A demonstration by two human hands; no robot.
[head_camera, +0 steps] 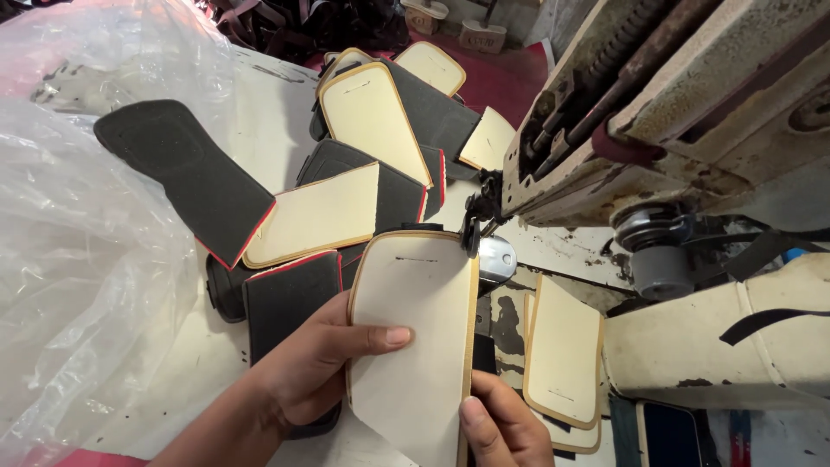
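- The left hand (316,367) had its fingers (380,337) clamped on the cream insole (415,337), thumb flat across its face to steady it.
- The right hand (506,428) pinched its lower edge, feeding the top toward the sewing machine (657,112) at 1 o'clock.
- Finished insoles (363,164) lay piled at 11 o'clock on the tabletop (259,121), beside the plastic bag (78,259) at 9 o'clock.

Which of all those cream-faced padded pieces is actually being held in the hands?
The cream piece with tan edging at the bottom centre. The left hand grips its left edge and the right hand its lower right, its top by the sewing machine; the others lie untouched.
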